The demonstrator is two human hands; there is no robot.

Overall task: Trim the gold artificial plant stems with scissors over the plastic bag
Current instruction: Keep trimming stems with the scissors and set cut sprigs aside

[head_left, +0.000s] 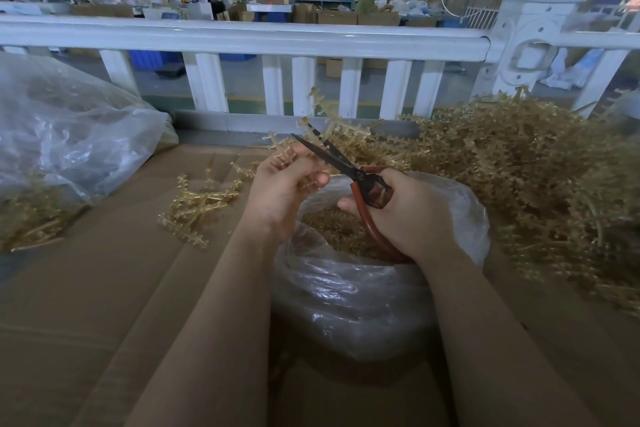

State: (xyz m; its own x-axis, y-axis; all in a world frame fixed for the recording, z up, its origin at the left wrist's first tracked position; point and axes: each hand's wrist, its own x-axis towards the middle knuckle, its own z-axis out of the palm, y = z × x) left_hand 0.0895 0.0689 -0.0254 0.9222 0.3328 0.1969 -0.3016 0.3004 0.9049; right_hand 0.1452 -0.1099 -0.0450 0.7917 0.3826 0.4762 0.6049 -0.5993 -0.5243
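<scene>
The left hand (pixel 287 180) pinches 1 gold stem (pixel 325 114); the right hand (pixel 398 215) grips the scissors (pixel 332 156), blades parted around it, above the plastic bag (pixel 346 288) of clippings. Left: a few trimmed pieces (pixel 197 204). Right: a big untrimmed heap (pixel 519 163), so most work likely remains.

Gold plastic plant stem (pixel 325 114) upright between open black-bladed, red-handled scissors (pixel 349 166), above clear plastic bag (pixel 363 295) holding gold trimmings.
</scene>
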